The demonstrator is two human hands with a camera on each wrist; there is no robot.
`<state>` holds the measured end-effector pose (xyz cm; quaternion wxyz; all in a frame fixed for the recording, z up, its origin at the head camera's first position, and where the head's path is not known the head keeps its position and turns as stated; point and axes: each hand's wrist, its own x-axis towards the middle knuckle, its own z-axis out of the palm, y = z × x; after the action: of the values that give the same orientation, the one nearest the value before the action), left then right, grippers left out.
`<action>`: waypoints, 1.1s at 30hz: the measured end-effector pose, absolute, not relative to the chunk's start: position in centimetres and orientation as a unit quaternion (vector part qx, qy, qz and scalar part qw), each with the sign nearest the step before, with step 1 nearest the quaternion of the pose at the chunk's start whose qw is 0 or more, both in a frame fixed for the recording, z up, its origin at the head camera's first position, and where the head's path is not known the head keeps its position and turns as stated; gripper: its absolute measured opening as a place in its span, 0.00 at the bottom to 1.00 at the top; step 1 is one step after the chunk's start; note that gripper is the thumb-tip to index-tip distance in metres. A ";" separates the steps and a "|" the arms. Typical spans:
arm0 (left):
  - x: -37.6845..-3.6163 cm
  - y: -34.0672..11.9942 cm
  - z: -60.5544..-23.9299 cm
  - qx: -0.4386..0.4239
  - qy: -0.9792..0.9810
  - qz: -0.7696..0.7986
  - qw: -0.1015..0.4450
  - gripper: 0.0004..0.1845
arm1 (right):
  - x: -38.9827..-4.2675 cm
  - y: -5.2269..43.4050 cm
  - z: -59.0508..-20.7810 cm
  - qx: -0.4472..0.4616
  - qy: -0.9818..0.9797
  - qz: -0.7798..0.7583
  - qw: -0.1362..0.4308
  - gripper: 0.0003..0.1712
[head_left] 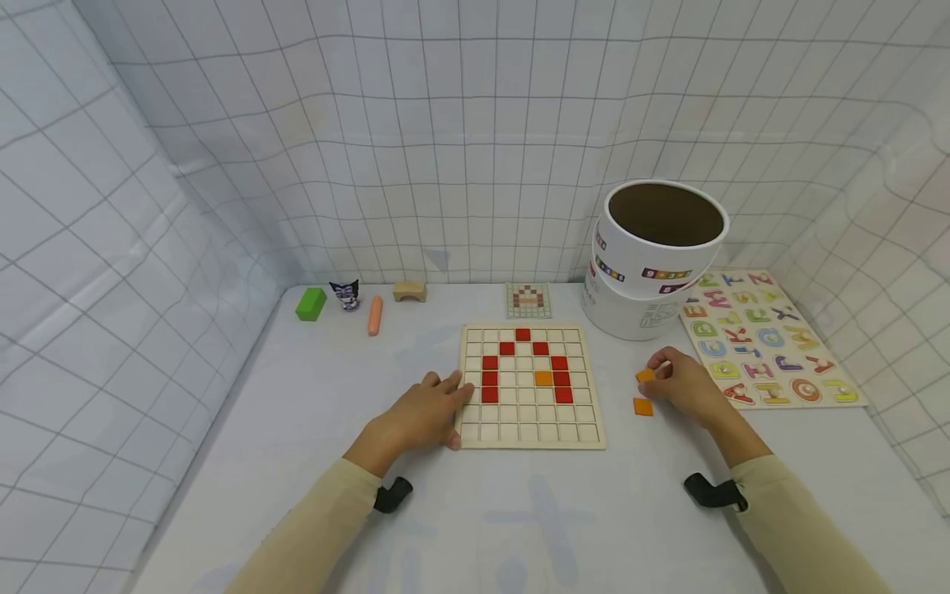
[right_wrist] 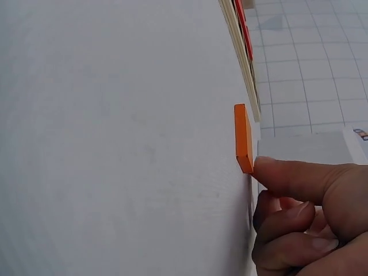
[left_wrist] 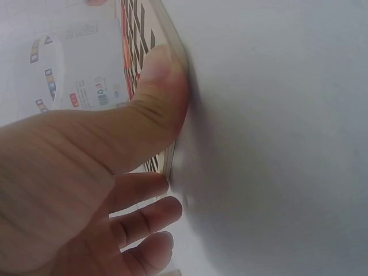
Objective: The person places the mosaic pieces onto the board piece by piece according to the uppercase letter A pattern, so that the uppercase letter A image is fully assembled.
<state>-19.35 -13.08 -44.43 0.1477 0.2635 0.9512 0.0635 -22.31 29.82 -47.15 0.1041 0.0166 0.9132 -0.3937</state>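
Note:
A square wooden grid board [head_left: 519, 431] lies on the table, bearing several red tiles [head_left: 490, 379] in an arch and one orange tile [head_left: 543, 379] inside its right side. My left hand [head_left: 421, 410] rests against the board's left edge; in the left wrist view its thumb [left_wrist: 158, 92] presses at a corner. To the right of the board, my right hand [head_left: 686, 386] pinches an orange square tile [head_left: 645, 375] between thumb and fingertips, low over the table. Just nearer lies another orange tile [head_left: 642, 407]; the right wrist view hides most of the pinched one behind the thumb.
Behind the board lies a small pattern card [head_left: 529, 301]. A white bucket [head_left: 631, 309] and an alphabet puzzle board [head_left: 764, 338] stand at the right. Along the back left are a green block [head_left: 311, 304], a purple-and-white figurine [head_left: 345, 294], an orange stick [head_left: 374, 316] and a wooden arch block [head_left: 410, 290].

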 end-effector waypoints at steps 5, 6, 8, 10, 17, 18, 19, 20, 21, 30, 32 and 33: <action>-19.3 -13.1 -44.4 0.266 0.951 0.058 0.146 0.47 | -22.3 30.2 -47.2 0.000 0.886 -0.452 0.101 0.23; -19.3 -13.1 -44.4 0.266 0.951 0.057 0.146 0.47 | -22.3 30.2 -47.1 -0.003 0.878 -0.468 0.099 0.23; -19.3 -13.0 -44.4 0.267 0.951 0.057 0.144 0.47 | -22.3 30.2 -47.1 -0.007 0.866 -0.492 0.094 0.23; -19.2 -13.0 -44.3 0.268 0.951 0.056 0.144 0.47 | -22.3 30.0 -47.0 -0.010 0.854 -0.513 0.090 0.23; -19.2 -13.0 -44.2 0.271 0.950 0.053 0.143 0.47 | -23.2 27.7 -46.3 -0.003 0.794 -0.598 0.107 0.26; -19.2 -13.0 -44.2 0.271 0.950 0.053 0.143 0.47 | -23.4 27.2 -46.2 -0.001 0.788 -0.606 0.111 0.26; -19.2 -13.0 -44.2 0.271 0.950 0.055 0.142 0.47 | -23.6 26.7 -46.2 0.000 0.780 -0.614 0.117 0.25; -19.2 -13.0 -44.2 0.271 0.950 0.055 0.142 0.47 | -23.7 26.1 -46.1 0.002 0.773 -0.623 0.122 0.25; -19.2 -13.0 -44.2 0.271 0.951 0.054 0.142 0.47 | -23.9 25.5 -46.1 0.002 0.766 -0.630 0.127 0.24; -19.2 -13.0 -44.2 0.266 0.951 0.058 0.146 0.47 | -24.8 18.9 -46.3 -0.003 0.746 -0.636 0.197 0.24; -19.2 -13.0 -44.2 0.264 0.951 0.056 0.147 0.47 | -24.9 17.3 -46.3 -0.016 0.753 -0.624 0.209 0.23; -19.2 -13.0 -44.1 0.265 0.951 0.056 0.147 0.47 | -24.9 16.6 -46.4 -0.028 0.760 -0.614 0.211 0.23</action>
<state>-19.21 -12.96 -44.14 0.1472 0.2647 0.9514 0.0564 -24.90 16.65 -46.37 0.2115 -0.0280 0.7597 -0.6142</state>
